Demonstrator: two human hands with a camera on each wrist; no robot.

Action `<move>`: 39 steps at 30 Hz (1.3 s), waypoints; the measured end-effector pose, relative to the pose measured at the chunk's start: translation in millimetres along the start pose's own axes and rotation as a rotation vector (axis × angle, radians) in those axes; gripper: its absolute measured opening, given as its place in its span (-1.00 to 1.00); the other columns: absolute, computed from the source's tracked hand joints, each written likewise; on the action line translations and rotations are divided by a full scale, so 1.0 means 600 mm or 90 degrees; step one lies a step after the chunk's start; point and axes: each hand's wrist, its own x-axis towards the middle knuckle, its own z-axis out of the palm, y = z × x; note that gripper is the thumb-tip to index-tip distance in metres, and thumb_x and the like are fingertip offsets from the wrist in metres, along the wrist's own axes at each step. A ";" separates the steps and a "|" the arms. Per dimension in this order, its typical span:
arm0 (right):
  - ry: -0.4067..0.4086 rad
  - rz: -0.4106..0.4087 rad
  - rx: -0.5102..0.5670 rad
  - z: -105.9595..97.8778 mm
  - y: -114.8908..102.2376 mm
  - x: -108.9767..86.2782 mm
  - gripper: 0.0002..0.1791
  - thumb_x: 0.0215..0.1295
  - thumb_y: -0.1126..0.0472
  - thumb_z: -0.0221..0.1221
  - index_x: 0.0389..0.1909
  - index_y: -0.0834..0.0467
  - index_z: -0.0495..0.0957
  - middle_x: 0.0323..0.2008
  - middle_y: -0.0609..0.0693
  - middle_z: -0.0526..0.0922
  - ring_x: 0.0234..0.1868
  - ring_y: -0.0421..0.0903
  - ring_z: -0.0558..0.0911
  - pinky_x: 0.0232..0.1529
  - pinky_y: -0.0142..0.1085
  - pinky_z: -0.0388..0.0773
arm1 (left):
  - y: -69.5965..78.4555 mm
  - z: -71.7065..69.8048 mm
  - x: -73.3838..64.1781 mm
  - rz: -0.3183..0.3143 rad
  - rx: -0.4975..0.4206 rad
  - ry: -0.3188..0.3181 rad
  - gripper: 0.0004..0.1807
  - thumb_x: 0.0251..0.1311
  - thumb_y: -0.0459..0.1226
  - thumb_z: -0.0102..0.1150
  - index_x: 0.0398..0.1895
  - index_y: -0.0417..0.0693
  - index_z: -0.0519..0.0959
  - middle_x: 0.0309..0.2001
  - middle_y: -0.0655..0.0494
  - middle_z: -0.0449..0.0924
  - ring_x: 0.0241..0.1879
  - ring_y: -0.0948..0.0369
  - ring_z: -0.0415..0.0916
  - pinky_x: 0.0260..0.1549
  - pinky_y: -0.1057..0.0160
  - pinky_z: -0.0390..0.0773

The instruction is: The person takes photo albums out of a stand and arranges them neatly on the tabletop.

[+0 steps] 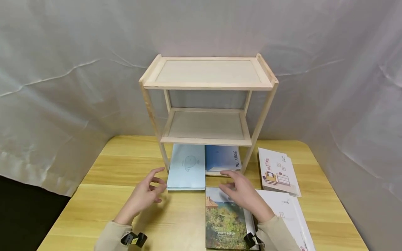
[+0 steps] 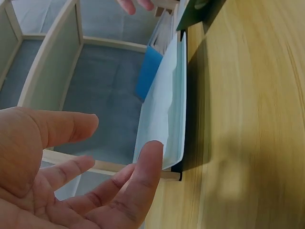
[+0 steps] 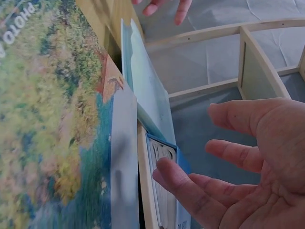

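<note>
A pale blue book (image 1: 185, 176) with a small whale drawing lies flat, sticking out from the bottom level of a wooden shelf rack (image 1: 207, 141). Beside it, further in, is a blue book marked POLAROID (image 1: 221, 157). My left hand (image 1: 144, 197), fingers spread and slightly bent, is by the pale blue book's front left corner and holds nothing. Over the top edge of a photo album (image 1: 224, 225) with a landscape cover hovers my right hand (image 1: 243, 193), empty, its fingers near the POLAROID book's front edge. The right wrist view shows that book's page edges (image 3: 162, 191).
Two white illustrated books, one further back (image 1: 277, 170) and one nearer (image 1: 287, 212), lie on the right of the wooden table (image 1: 103, 195). The rack's upper shelf (image 1: 207, 71) overhangs its middle shelf. Grey cloth (image 1: 78, 104) hangs behind and at the sides.
</note>
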 end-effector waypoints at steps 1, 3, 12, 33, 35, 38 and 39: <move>-0.002 -0.002 -0.005 0.001 -0.002 0.004 -0.42 0.51 0.06 0.35 0.47 0.10 0.52 0.47 0.26 0.49 0.04 0.07 0.80 -0.06 -0.23 0.82 | -0.001 -0.001 0.003 -0.005 -0.001 0.004 -0.30 0.52 -0.31 0.26 0.64 0.13 0.29 0.23 -0.24 0.58 -0.04 -0.08 0.73 -0.25 0.05 0.85; -0.004 -0.005 -0.021 0.004 -0.006 0.013 -0.43 0.51 0.02 0.33 0.46 0.07 0.53 0.47 0.25 0.49 0.03 0.05 0.80 0.00 -0.16 0.82 | -0.002 -0.005 0.006 -0.006 0.002 0.006 -0.31 0.52 -0.30 0.25 0.64 0.11 0.29 0.23 -0.25 0.57 -0.04 -0.07 0.72 -0.26 0.07 0.85; -0.026 -0.016 -0.025 0.019 -0.016 0.035 -0.44 0.53 0.08 0.32 0.48 0.08 0.52 0.46 0.21 0.53 0.10 0.10 0.78 0.10 -0.03 0.80 | -0.007 -0.005 0.018 -0.004 0.025 0.011 -0.33 0.51 -0.27 0.28 0.61 0.07 0.32 0.23 -0.30 0.53 -0.05 -0.08 0.70 -0.31 0.12 0.84; -0.003 0.017 -0.014 0.000 -0.008 0.064 -0.42 0.54 0.08 0.30 0.48 0.18 0.48 0.45 0.33 0.50 0.09 0.19 0.77 0.02 -0.02 0.82 | 0.030 0.034 0.071 0.035 -0.026 -0.075 -0.31 0.48 -0.29 0.29 0.62 -0.06 0.31 0.14 -0.25 0.56 -0.11 -0.05 0.72 -0.22 -0.04 0.86; 0.002 0.018 -0.016 -0.003 -0.007 0.065 -0.42 0.55 0.08 0.28 0.48 0.19 0.48 0.46 0.35 0.48 0.10 0.22 0.77 0.06 0.03 0.81 | 0.033 0.042 0.080 0.033 -0.040 -0.089 -0.30 0.48 -0.31 0.27 0.62 -0.10 0.30 0.11 -0.26 0.55 -0.11 -0.06 0.71 -0.21 -0.04 0.86; 0.008 0.015 -0.022 -0.004 -0.007 0.067 -0.43 0.56 0.07 0.26 0.47 0.20 0.48 0.45 0.39 0.45 0.16 0.31 0.74 0.12 0.10 0.78 | 0.036 0.054 0.095 0.025 -0.046 -0.096 -0.31 0.46 -0.34 0.27 0.61 -0.14 0.31 0.05 -0.24 0.56 -0.11 -0.05 0.69 -0.25 0.00 0.86; 0.011 0.013 -0.026 -0.004 -0.007 0.068 -0.43 0.56 0.07 0.26 0.46 0.22 0.48 0.45 0.39 0.45 0.18 0.34 0.72 0.15 0.13 0.76 | 0.038 0.058 0.100 0.022 -0.049 -0.098 -0.31 0.46 -0.34 0.27 0.60 -0.14 0.32 0.04 -0.23 0.56 -0.12 -0.05 0.68 -0.26 0.02 0.86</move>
